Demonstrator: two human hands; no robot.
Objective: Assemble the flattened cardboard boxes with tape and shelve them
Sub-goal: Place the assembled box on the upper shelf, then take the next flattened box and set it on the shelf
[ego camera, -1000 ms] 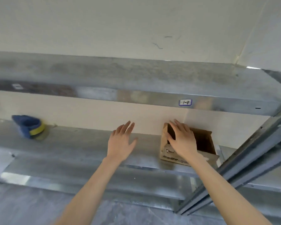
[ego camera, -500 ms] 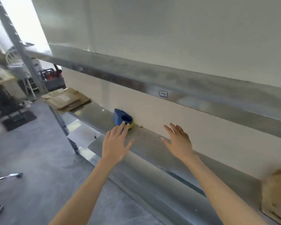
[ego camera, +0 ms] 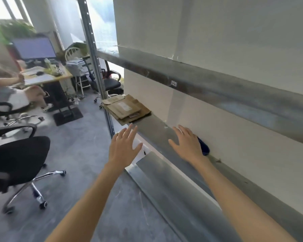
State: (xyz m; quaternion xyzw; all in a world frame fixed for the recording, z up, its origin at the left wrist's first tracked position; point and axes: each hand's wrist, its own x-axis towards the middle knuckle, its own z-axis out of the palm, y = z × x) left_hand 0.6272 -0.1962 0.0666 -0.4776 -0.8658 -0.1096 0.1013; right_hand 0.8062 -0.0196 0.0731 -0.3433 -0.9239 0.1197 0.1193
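on the middle shelf (ego camera: 156,126), a dull galvanised steel deck, i see one stack of flat boxes (ego camera: 128,109) at the far left end, just beside the perforated steel post (ego camera: 93,55). the boxes are brown card, flat and rectangular, with a few sheets overlapping; i cannot count them exactly. two bare hands are raised before the shelf and hold nothing. the left hand (ego camera: 123,147) hovers off the shelf's front edge, short of the stack, its fingers (ego camera: 129,132) straight and spread. the right hand (ego camera: 187,144) is over the deck near the smooth white wall, palm down, fingers spread too. just behind it a rounded dark blue object (ego camera: 204,147) is mostly hidden. one more steel shelf (ego camera: 217,88) runs above. left of the rack, one black swivel chair (ego camera: 19,158) with chrome legs stands on the grey floor.
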